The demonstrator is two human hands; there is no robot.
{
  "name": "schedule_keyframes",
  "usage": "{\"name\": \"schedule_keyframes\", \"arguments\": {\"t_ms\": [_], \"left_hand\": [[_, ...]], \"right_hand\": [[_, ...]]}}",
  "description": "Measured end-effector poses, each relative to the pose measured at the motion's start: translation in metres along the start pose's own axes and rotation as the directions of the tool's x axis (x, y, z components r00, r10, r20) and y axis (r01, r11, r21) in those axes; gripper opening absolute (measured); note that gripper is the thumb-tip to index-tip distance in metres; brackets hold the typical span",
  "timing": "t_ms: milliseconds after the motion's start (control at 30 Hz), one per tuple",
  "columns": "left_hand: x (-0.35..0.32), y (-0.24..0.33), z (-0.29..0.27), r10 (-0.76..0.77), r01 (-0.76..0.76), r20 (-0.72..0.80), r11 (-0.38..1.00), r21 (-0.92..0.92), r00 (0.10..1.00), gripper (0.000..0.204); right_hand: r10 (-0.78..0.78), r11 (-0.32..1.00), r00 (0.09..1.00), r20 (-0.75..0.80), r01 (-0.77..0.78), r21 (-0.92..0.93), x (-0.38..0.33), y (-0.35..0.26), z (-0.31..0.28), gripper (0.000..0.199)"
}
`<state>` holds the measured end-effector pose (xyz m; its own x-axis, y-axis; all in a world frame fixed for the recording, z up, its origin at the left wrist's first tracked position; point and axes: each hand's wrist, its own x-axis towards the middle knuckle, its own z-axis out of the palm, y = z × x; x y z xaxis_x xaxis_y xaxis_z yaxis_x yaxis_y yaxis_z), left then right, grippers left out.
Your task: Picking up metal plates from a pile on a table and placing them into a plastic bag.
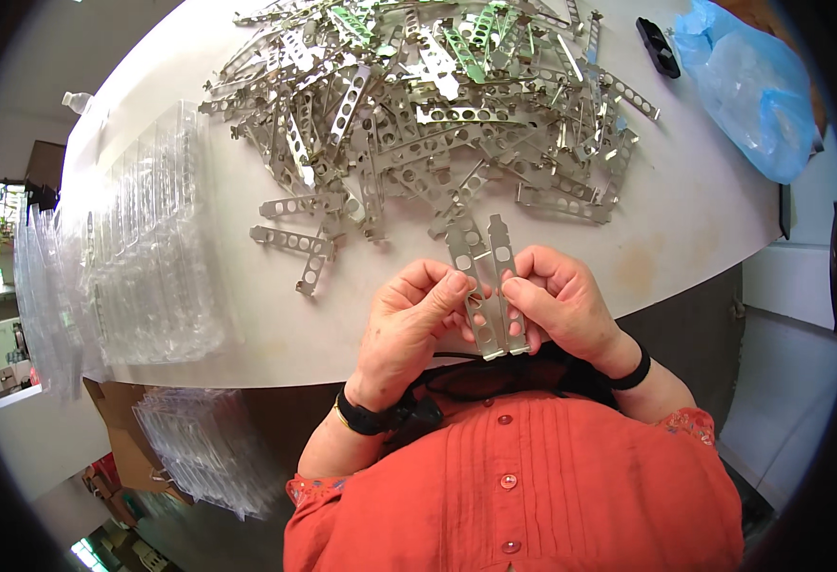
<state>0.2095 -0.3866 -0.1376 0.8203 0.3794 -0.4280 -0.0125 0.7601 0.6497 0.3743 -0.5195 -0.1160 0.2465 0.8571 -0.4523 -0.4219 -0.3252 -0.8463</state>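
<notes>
Two flat metal brackets with rows of round holes are held side by side, upright, just over the table's near edge. My left hand [416, 310] pinches the left bracket [460, 250] between thumb and fingers. In my right hand [563, 297] is the right bracket [500, 246], gripped the same way. Their bent lower ends sit close together; whether they touch I cannot tell. Beyond my hands lies a large heap of similar brackets [399, 143], with a few loose ones [294, 244] at its near left side.
Stacked clear plastic trays [146, 238] stand on the left of the white table [275, 334]. More clear trays [208, 443] are below its edge, in a cardboard box [118, 419]. At the far right lie a blue plastic bag [757, 95] and a small black object [658, 48].
</notes>
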Motion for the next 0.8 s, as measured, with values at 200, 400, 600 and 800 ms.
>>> {"name": "schedule_keyframes", "arguments": {"t_ms": [200, 400, 600, 800], "left_hand": [[-0.0004, 0.0036, 0.0007, -0.012, 0.011, 0.024, 0.999, 0.03, 1.0, 0.019], [0.0004, 0.003, 0.0005, -0.033, 0.034, 0.042, 0.999, -0.024, 0.999, 0.02], [-0.0002, 0.003, 0.0019, -0.044, 0.046, 0.036, 0.998, -0.037, 0.998, 0.019], [-0.0006, 0.0013, 0.0008, -0.047, 0.048, 0.037, 0.998, -0.033, 0.998, 0.018]], "right_hand": [[0.026, 1.0, 1.0, 0.011, -0.026, -0.008, -0.0003, 0.0002, 0.0018, 0.012], [0.033, 0.999, 0.999, 0.036, -0.033, -0.023, 0.0007, -0.0001, 0.0017, 0.012], [0.014, 1.0, 0.998, 0.068, -0.013, -0.012, 0.0006, 0.0018, 0.0003, 0.012], [0.016, 0.999, 0.997, 0.072, -0.013, -0.032, 0.0009, 0.0007, 0.0005, 0.012]]}}
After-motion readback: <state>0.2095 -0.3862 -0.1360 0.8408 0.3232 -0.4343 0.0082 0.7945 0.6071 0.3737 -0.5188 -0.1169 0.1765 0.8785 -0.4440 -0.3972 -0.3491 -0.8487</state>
